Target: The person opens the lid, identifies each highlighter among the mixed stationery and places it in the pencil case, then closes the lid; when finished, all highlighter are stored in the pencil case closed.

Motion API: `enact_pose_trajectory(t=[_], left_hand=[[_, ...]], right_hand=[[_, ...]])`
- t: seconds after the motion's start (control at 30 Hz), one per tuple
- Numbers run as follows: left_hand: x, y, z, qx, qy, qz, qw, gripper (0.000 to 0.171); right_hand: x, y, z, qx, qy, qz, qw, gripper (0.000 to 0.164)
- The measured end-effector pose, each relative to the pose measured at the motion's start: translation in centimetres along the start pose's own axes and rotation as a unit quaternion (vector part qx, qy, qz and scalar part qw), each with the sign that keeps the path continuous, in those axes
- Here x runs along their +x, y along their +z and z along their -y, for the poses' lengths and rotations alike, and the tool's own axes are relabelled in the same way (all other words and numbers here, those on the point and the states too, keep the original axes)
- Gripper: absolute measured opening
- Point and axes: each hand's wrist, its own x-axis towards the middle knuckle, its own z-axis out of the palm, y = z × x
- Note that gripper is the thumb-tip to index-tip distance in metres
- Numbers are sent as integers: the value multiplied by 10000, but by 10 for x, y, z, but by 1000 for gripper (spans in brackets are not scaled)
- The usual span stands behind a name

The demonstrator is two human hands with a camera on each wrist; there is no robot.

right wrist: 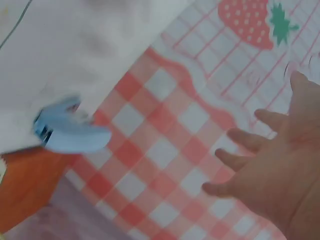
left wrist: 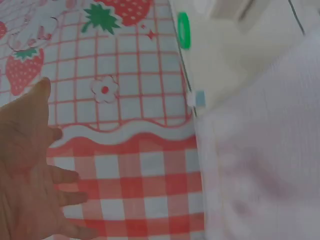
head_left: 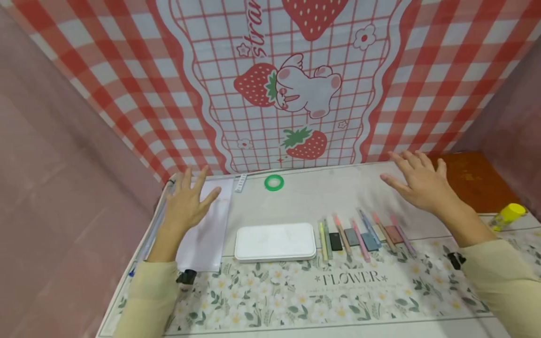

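Note:
Both hands hover over the table, palms down, fingers spread and holding nothing. My left hand (head_left: 188,202) (left wrist: 30,175) is above a white sheet (head_left: 207,234) (left wrist: 265,165) at the table's left side. My right hand (head_left: 418,183) (right wrist: 270,175) hangs over the bare pale mat behind a row of several coloured pens and small erasers (head_left: 363,232). A white rectangular tray (head_left: 274,241) lies between the hands, near the floral mat (head_left: 338,291). A green tape ring (head_left: 274,182) (left wrist: 184,30) lies at the back.
A red checked strawberry cloth (head_left: 296,84) stands as a wall behind the table. A yellow-capped bottle (head_left: 507,216) stands at the right, by a bare orange-brown patch of tabletop (head_left: 469,180). A small white strip (head_left: 240,183) lies beside the sheet. A blue clip (right wrist: 70,127) shows blurred.

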Motion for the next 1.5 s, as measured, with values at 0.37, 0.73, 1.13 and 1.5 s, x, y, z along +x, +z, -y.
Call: enact_pose_trajectory(t=[0.37, 0.73, 1.13, 1.5], left_hand=[[-46, 34, -35, -3100, 466, 1216, 9418, 86], [-75, 67, -50, -3295, 254, 2232, 9171, 124], [-81, 77, -56, -2902, -265, 1833, 9389, 108], [-79, 81, -48, -2907, -124, 1730, 9410, 104]], right_hand=[[-10, 41, 94, 573, -2030, 37, 9775, 61], [-32, 86, 160, 1004, -2530, 1151, 9553, 72], [-22, 106, 188, 583, -2433, 1636, 9543, 77], [-16, 103, 201, -63, -2313, 1911, 9539, 75]])
